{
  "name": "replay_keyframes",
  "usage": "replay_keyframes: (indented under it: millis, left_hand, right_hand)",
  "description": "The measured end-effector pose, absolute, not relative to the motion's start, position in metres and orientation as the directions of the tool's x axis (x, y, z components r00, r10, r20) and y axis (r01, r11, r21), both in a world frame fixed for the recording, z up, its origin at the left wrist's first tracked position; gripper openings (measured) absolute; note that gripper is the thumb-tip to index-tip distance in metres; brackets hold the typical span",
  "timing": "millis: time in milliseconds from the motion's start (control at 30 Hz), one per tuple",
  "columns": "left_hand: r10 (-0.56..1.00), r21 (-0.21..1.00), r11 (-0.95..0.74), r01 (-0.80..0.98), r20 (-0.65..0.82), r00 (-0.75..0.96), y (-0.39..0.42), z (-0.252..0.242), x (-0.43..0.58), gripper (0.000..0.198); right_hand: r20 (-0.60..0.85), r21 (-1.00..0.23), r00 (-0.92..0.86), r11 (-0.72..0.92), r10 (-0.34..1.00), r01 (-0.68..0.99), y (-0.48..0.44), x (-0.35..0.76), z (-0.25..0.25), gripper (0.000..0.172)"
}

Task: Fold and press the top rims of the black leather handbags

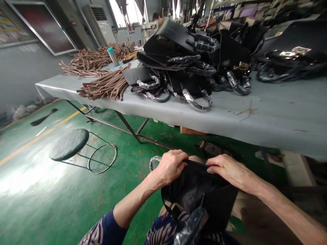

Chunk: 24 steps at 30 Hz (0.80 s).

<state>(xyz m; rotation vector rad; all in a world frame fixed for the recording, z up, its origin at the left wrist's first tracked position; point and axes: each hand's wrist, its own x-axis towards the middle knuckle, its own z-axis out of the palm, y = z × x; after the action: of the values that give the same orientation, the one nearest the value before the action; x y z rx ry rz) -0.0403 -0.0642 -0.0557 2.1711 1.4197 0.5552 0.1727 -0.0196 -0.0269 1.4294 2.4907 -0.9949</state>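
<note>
Where hands (pixel 170 166) grip, bag (pixel 201 194) rim hidden.

Left hand (pixel 170 166) curled, grip closed; right hand (pixel 230 170) pinching, forearms converging.

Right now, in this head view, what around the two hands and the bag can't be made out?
- Fingertips of the left hand and right hand: curled over the rim of the black bag, so the grip inside is hidden.
- Bag's interior: too dark.
- Plastic-wrapped handle: mostly behind the left hand.
- Bag's lower part: cut off by the bottom edge.
- Pile of black bags on the table: overlapping, count unclear.
</note>
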Motion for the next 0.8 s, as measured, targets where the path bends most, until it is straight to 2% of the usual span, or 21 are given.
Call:
replay_keyframes:
  millis: [167,400,600,733,800]
  left_hand:
    - [0.943,0.635,-0.306,0.709,0.099,0.318,-0.064,-0.062,-0.034,0.008]
    - [0.952,0.664,-0.294,0.687,0.141,0.272,-0.070,-0.073,-0.032,0.008]
    - [0.963,0.661,-0.214,0.719,0.017,0.270,-0.059,-0.062,-0.034,0.008]
    - [0.952,0.666,-0.115,0.737,-0.137,0.272,-0.052,-0.046,-0.034,0.008]
    - [0.949,0.669,-0.098,0.737,-0.162,0.272,-0.050,-0.042,-0.033,0.009]
  right_hand:
    - [-0.384,-0.491,-0.552,0.342,0.741,0.801,-0.022,0.173,-0.024,0.024]
    - [-0.366,-0.501,-0.553,0.343,0.748,0.795,-0.021,0.177,-0.029,0.025]
    - [-0.355,-0.540,-0.582,0.348,0.731,0.766,-0.020,0.176,-0.028,0.025]
    - [-0.405,-0.551,-0.567,0.303,0.717,0.777,-0.016,0.175,-0.028,0.022]
    - [-0.427,-0.559,-0.549,0.268,0.718,0.785,-0.015,0.174,-0.028,0.020]
